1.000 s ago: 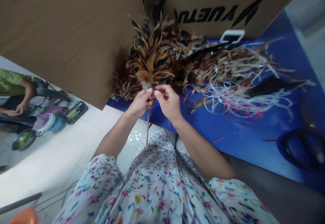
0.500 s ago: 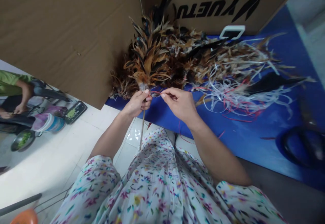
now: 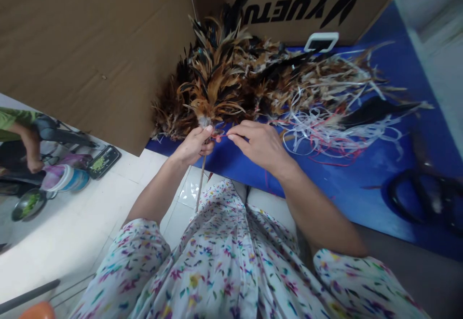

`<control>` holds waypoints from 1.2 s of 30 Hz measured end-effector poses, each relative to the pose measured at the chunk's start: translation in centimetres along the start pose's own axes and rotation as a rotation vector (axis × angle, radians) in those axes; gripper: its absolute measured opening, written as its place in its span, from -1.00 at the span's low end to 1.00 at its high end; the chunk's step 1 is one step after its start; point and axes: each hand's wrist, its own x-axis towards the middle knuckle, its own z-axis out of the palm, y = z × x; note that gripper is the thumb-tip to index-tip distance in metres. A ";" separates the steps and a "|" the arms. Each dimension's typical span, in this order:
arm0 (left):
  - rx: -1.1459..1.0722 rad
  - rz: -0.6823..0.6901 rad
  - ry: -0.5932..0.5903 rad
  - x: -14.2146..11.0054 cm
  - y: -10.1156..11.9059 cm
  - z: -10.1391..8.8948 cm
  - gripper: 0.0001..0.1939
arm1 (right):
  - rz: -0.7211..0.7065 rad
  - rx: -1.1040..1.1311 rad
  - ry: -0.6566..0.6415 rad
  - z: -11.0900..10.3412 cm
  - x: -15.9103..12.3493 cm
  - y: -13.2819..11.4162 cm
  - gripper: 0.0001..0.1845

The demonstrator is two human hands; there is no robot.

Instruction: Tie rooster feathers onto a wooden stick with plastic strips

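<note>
My left hand (image 3: 195,144) is closed around a feather duster (image 3: 216,80) at the base of its brown and black feathers. The thin stick handle (image 3: 200,181) of the duster runs down below that hand toward my lap. To its right, my right hand (image 3: 258,145) pinches a red string (image 3: 222,135) between thumb and forefinger. The string stretches between the two hands, close to the duster's feather base. Whether it is wound around the stick is hidden by my left fingers.
Loose feathers (image 3: 325,80) lie heaped on the blue table (image 3: 307,179), beside tangled white and red strings (image 3: 336,133). Black-handled scissors (image 3: 415,196) are at the right. Cardboard (image 3: 90,44) stands at left and back. A person (image 3: 25,136) sits at far left near a bucket (image 3: 72,178).
My right hand has turned slightly, still pinching the red string close to my left hand. My left hand keeps its hold on the feather duster. The whole view has shifted a little.
</note>
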 end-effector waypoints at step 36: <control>0.102 -0.037 -0.073 0.9 0.5 2.2 -0.62 | -0.155 -0.399 -0.103 -1.5 1.2 -0.3 -0.71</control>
